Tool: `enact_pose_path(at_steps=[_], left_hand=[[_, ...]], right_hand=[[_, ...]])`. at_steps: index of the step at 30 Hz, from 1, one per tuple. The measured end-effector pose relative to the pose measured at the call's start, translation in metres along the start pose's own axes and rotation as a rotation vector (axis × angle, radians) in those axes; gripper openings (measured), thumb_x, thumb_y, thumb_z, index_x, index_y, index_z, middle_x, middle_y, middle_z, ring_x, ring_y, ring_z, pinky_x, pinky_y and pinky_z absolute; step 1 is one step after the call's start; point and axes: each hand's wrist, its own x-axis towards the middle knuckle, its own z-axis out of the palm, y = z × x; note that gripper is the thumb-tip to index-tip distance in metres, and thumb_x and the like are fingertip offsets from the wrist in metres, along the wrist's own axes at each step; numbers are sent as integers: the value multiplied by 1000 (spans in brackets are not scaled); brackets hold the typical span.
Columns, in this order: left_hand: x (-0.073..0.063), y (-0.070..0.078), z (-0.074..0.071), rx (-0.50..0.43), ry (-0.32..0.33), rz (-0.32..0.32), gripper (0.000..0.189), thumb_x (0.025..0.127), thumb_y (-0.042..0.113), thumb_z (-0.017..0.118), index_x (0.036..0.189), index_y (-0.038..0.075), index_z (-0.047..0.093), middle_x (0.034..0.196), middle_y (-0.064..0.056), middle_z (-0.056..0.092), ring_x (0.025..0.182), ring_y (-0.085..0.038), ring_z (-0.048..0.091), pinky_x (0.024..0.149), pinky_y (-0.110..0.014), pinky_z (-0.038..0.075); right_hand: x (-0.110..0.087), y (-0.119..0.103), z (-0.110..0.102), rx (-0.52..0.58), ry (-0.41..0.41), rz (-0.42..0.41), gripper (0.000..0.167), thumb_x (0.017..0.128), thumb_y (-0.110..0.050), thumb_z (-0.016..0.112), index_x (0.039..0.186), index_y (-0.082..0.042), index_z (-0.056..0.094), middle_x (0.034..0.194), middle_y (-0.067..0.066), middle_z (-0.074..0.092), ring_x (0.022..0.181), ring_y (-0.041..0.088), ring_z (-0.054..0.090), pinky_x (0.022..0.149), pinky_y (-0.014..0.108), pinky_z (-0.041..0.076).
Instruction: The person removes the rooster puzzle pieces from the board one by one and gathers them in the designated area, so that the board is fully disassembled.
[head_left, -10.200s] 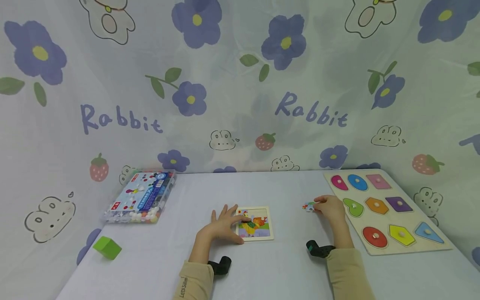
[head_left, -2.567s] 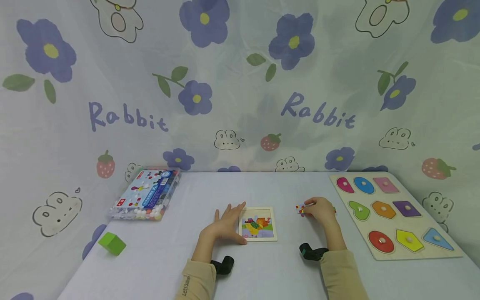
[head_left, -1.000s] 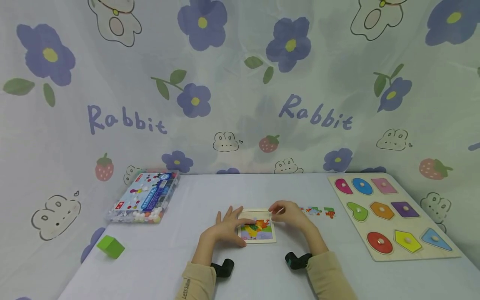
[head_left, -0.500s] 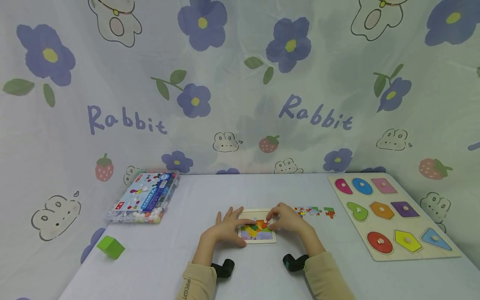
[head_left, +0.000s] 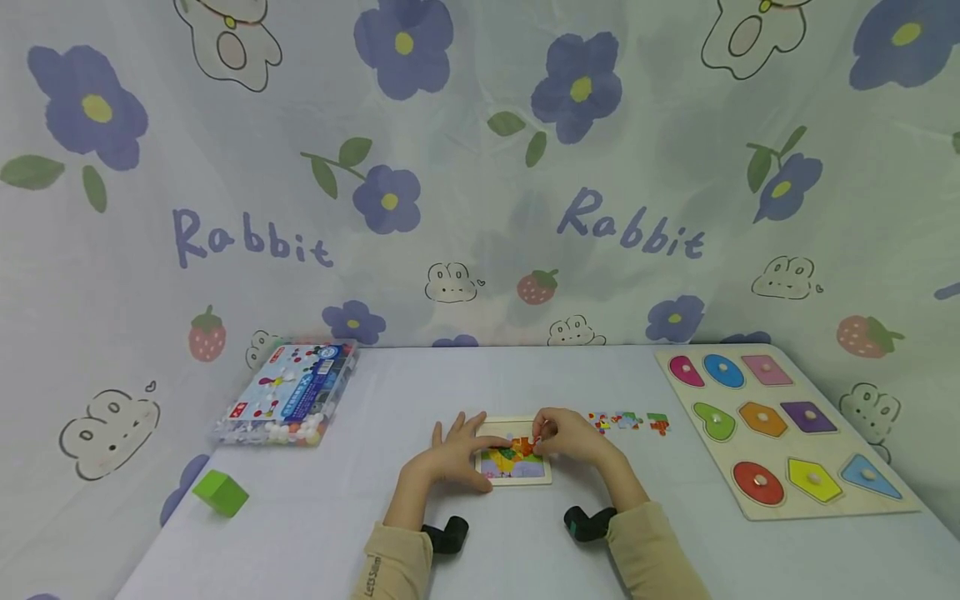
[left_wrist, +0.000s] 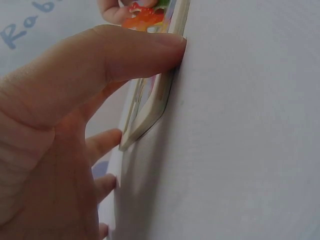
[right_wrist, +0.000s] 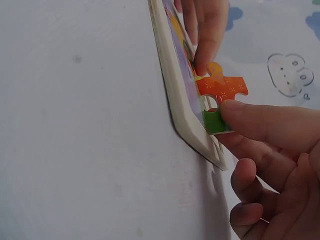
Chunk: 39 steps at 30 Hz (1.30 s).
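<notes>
My left hand (head_left: pixel 446 458) rests at the left side of a small wooden puzzle tray (head_left: pixel 519 482), fingers spread. Its thumb lies against the near edge, while the index finger touches the chicken picture. At the tray's right side my right hand (head_left: pixel 576 439) pinches an orange and green puzzle piece (right_wrist: pixel 227 89) between thumb and index finger. The right wrist view has this piece tilted up above the tray, its lower end by the rim. Several loose puzzle pieces (head_left: pixel 626 421) lie in a row on the table, right of that hand. The left fingers hide part of the picture.
A wooden shape board (head_left: pixel 738 454) with knobbed pieces lies at the right. A clear box of beads (head_left: pixel 288 392) sits at the back left, and a green cube (head_left: pixel 221 493) nearer on the left. A printed cloth (head_left: pixel 480 183) hangs behind the white table (head_left: pixel 420 383).
My right hand has moved left from the loose pieces to the tray and now pinches a piece there. The left index finger has come down onto the picture; that hand otherwise stays put.
</notes>
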Motion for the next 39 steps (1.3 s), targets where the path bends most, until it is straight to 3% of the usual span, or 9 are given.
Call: enact_pose_path(at_steps=[11, 16, 22, 25, 30, 33, 39], left_hand=[[2, -1, 1, 6, 1, -8, 63, 69, 33, 78, 127, 33, 55, 152, -11, 19, 138, -43, 5, 101, -70, -2], [0, 0, 0, -4, 2, -1, 63, 69, 32, 78, 128, 33, 54, 152, -12, 18, 138, -43, 5, 101, -69, -3], [0, 0, -1, -90, 28, 29, 49, 67, 27, 80, 110, 31, 58, 153, -13, 16, 138, -44, 1, 101, -69, -5], [1, 3, -2, -118, -4, 73, 45, 68, 29, 79, 108, 31, 60, 153, -13, 16, 138, -45, -2, 100, -69, -5], [4, 11, 0, -83, -105, 141, 51, 73, 38, 76, 121, 33, 61, 153, -11, 16, 138, -45, -4, 100, -70, -4], [4, 14, 2, -64, -133, 139, 52, 73, 39, 75, 123, 34, 60, 153, -9, 17, 138, -43, -5, 101, -69, -5], [4, 17, 1, -62, -123, 119, 49, 72, 38, 75, 119, 34, 63, 152, -8, 20, 139, -42, -4, 101, -69, -5]], right_hand=[[-1, -3, -1, 40, -13, 49, 17, 75, -5, 71, 82, -7, 56, 71, 0, 61, 60, 12, 49, 53, 26, 38], [-1, -2, 0, 14, -8, 30, 17, 75, -4, 71, 80, -7, 56, 68, -1, 57, 58, 12, 47, 52, 26, 37], [-1, -3, 1, -28, 2, -4, 17, 74, -3, 71, 79, -8, 55, 67, -1, 52, 59, 12, 46, 53, 24, 37], [-1, -3, 1, -34, 7, -4, 18, 73, -3, 71, 79, -8, 55, 68, -1, 53, 61, 12, 46, 53, 24, 38], [-3, -3, 1, -40, 6, -9, 17, 74, -3, 70, 80, -8, 55, 70, -1, 53, 62, 11, 47, 55, 23, 39], [-3, -3, 1, -44, 5, -14, 17, 74, -3, 70, 80, -9, 55, 69, -2, 53, 62, 12, 47, 55, 23, 38], [-3, -4, 0, -23, 6, -19, 17, 74, -4, 70, 81, -9, 56, 69, -2, 55, 63, 13, 47, 55, 26, 38]])
